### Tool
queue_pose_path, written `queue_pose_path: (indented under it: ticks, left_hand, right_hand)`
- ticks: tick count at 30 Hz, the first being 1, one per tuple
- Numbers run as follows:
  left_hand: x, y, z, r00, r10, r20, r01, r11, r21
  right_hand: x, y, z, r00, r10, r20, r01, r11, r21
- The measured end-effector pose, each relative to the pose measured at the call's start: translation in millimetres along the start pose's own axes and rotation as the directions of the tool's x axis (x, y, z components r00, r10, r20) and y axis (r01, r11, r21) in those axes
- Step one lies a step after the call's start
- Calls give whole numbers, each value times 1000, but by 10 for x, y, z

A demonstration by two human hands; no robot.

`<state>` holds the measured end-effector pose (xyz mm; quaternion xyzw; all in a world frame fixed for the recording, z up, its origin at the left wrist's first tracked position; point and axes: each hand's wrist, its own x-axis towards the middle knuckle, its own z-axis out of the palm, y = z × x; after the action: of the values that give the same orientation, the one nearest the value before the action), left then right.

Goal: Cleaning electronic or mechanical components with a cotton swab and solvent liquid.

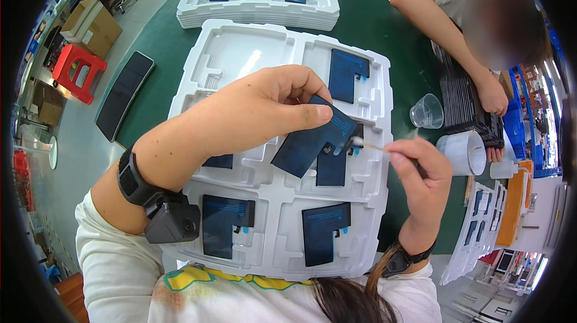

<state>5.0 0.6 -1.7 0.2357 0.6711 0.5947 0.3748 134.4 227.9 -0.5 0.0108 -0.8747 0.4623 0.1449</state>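
My left hand (279,100) grips a dark, L-shaped flat battery (309,139) by its upper edge, thumb on top, and holds it tilted above a white plastic tray (193,91). Between thumb and finger, my right hand (425,169) pinches a thin-stemmed cotton swab (374,145). Its white tip is at the battery's right corner, by the small connector; whether it touches cannot be told. More such batteries lie in the tray compartments, one at the upper right (344,76), one at the lower left (223,227) and one at the lower right (324,234).
A stack of loaded white trays (258,16) stands at the far side of the green table (159,40). At right are a clear plastic cup (427,111), a white tub (461,153) and a row of dark flat pieces (460,97) under a co-worker's hand (493,97). A phone-like black panel (125,95) lies left.
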Motion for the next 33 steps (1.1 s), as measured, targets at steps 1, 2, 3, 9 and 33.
queue_pose_path:
  ticks: [1, 2, 3, 9, 33]
  left_hand:
    - [4, -4, 1, 1000, 7, 3, -7, 1000, -5]
    - [7, -1, 2, 1000, 7, 3, -7, 1000, -5]
    - [11, 3, 1, 1000, 1, 0, -1, 1000, 0]
    - [7, 21, -1, 1000, -16, -8, 16, 1000, -9]
    - [-3, 49, 10, 998, -59, -33, 59, 998, -10]
  right_hand:
    - [2, -13, -18, 1000, 0, 0, 0, 1000, -1]
    - [5, -28, -35, 998, -11, 56, 10, 1000, 19]
    - [6, -33, -48, 994, -24, 110, 20, 999, 39]
    - [-31, 16, -65, 993, 68, -94, -51, 984, 171]
    - [-28, -10, 1, 991, -80, -103, 80, 997, -1]
